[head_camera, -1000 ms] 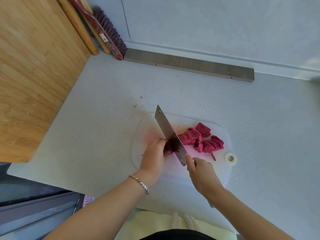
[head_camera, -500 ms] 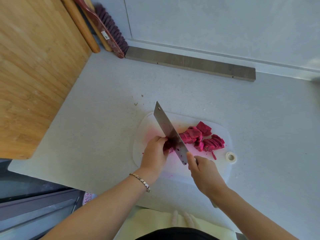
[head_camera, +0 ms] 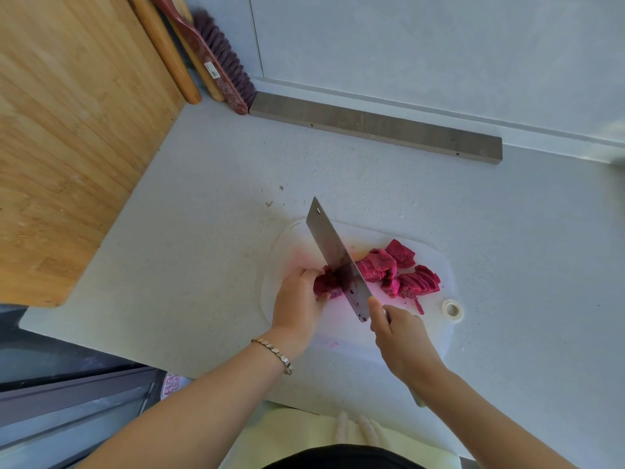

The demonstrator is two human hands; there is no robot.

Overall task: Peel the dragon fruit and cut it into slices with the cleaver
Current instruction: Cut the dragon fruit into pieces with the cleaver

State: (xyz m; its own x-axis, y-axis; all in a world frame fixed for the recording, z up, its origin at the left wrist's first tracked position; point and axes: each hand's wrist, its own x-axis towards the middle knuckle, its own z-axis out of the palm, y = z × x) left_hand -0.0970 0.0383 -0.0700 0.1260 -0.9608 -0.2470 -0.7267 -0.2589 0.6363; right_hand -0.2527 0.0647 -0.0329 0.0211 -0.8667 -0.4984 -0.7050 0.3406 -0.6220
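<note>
A white cutting board [head_camera: 436, 328] lies on the pale counter. The uncut magenta end of the peeled dragon fruit [head_camera: 326, 284] sits on it, pinned by the fingertips of my left hand [head_camera: 297, 308]. My right hand [head_camera: 402, 340] grips the handle of the steel cleaver [head_camera: 333, 255], index finger along the blade's heel. The blade stands on edge in the fruit, right beside my left fingers. Several cut magenta slices [head_camera: 402, 274] lie in a fanned heap to the right of the blade.
A large bamboo board [head_camera: 67, 130] leans at the left. A red brush [head_camera: 220, 59] and wooden handles stand in the back corner beside a grey wooden bar [head_camera: 375, 128] along the wall. The cutting board's hanging hole [head_camera: 452, 309] is at its right edge. The counter's front edge is just below my wrists.
The cleaver has shifted slightly toward my left hand along the fruit, and more of the remaining piece shows under my left fingers. Both hands keep their grips.
</note>
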